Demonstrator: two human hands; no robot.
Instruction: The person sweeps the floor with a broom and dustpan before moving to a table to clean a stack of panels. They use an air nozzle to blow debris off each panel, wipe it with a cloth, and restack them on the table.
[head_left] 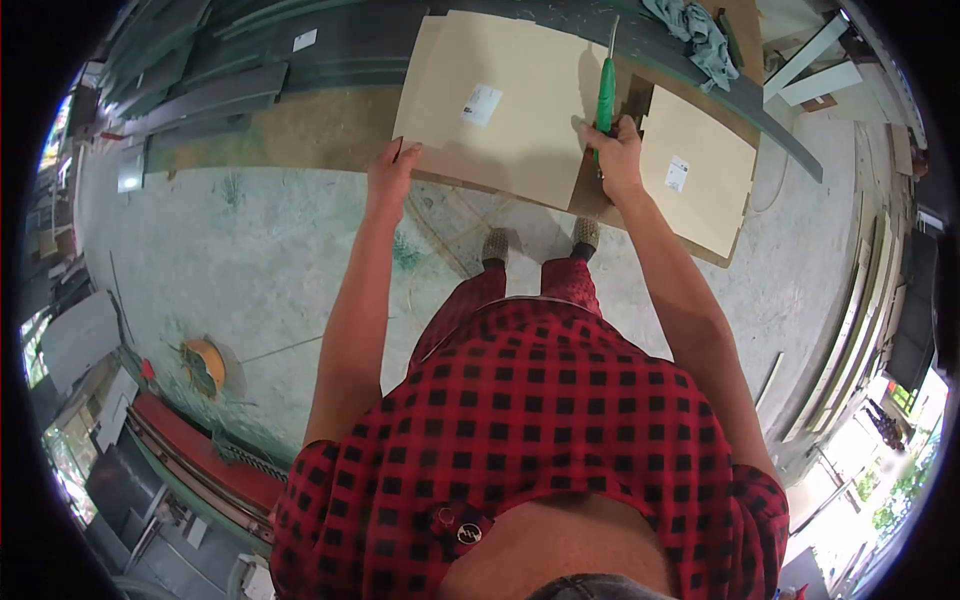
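A large beige panel with a white label lies on the workbench. At its near left corner is my left hand, closed on the edge with the thumb on top. A green-handled tool with a thin metal shaft points away from me in my right hand, whose fingers close round the lower handle near the panel's right edge. To the right of that hand lies a smaller beige panel with its own white label.
Dark grey strips lie on the bench at the left, and a grey-blue cloth at the far right. An orange round object stands on the floor at left. Long boards lie along the right side.
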